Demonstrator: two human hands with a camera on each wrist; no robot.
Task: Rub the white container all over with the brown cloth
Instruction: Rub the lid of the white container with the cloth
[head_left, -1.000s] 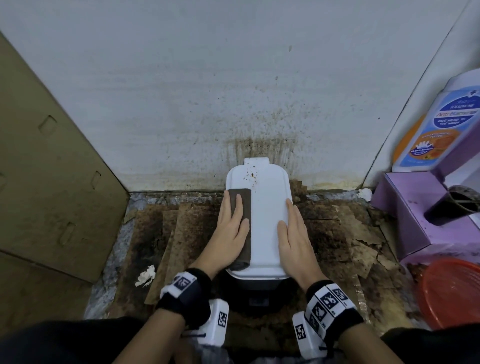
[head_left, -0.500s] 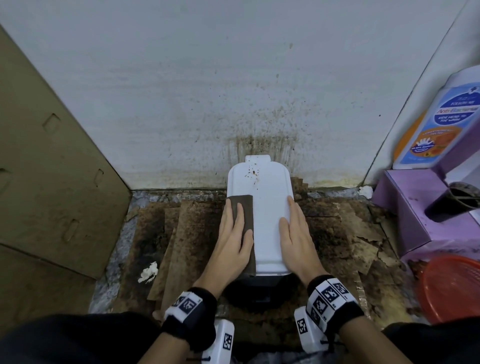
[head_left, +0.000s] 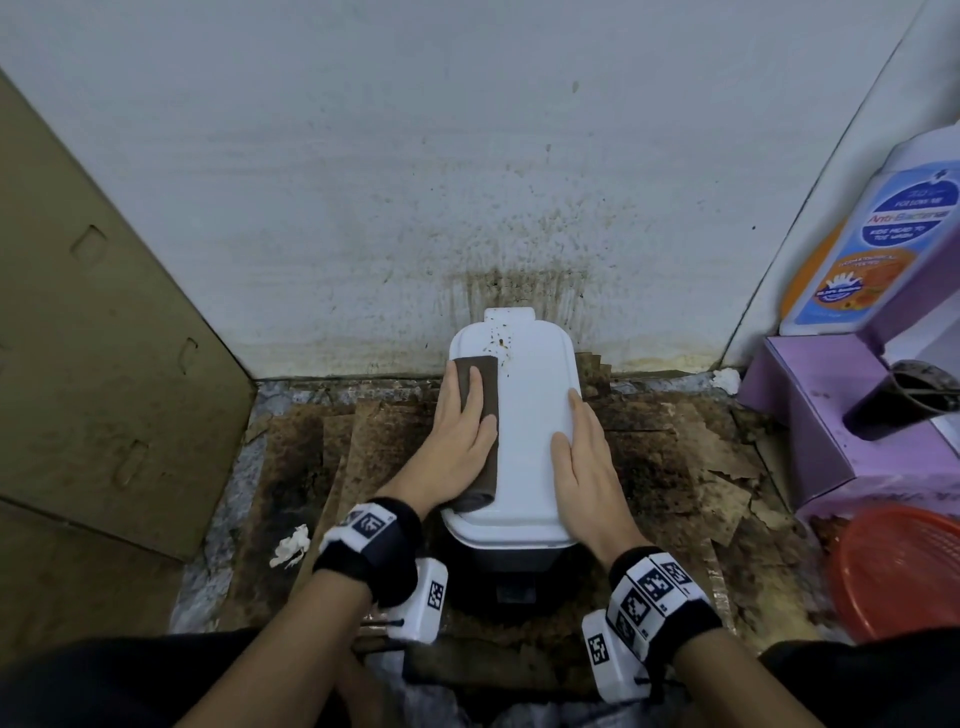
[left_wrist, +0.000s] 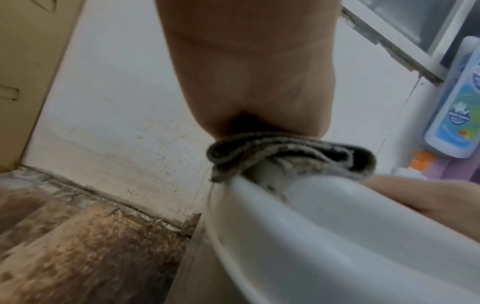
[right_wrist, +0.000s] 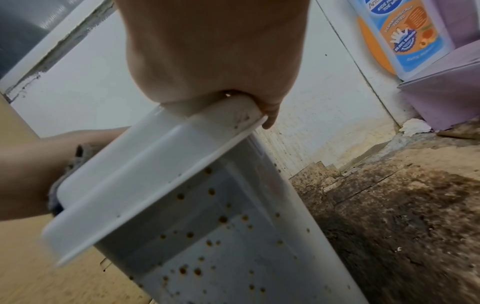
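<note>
The left hand (head_left: 457, 441) is laid flat, fingers straight, on the brown cloth (head_left: 480, 415), which is pressed against the left part of the white container's lid (head_left: 524, 431). Compared with 1 second ago, the hand and cloth have been slid toward the far end of the lid, so that the cloth's far edge now lies just beside the brown specks (head_left: 501, 345) there. The right hand (head_left: 587, 467) is spread flat along the lid's right edge, fingers straight and unmoved in its bracing place; in the right wrist view a fingertip (right_wrist: 270, 121) is seen hooked slightly over the rim. The 2 hands are kept apart, with bare lid between them. The white container (right_wrist: 233, 246) is stood on the stained floor (head_left: 675, 457) against the spattered wall (head_left: 363, 182), its grey side dotted with rust-coloured spots. A soap bottle (head_left: 878, 244) is propped on a purple box (head_left: 810, 415) at the right.
</note>
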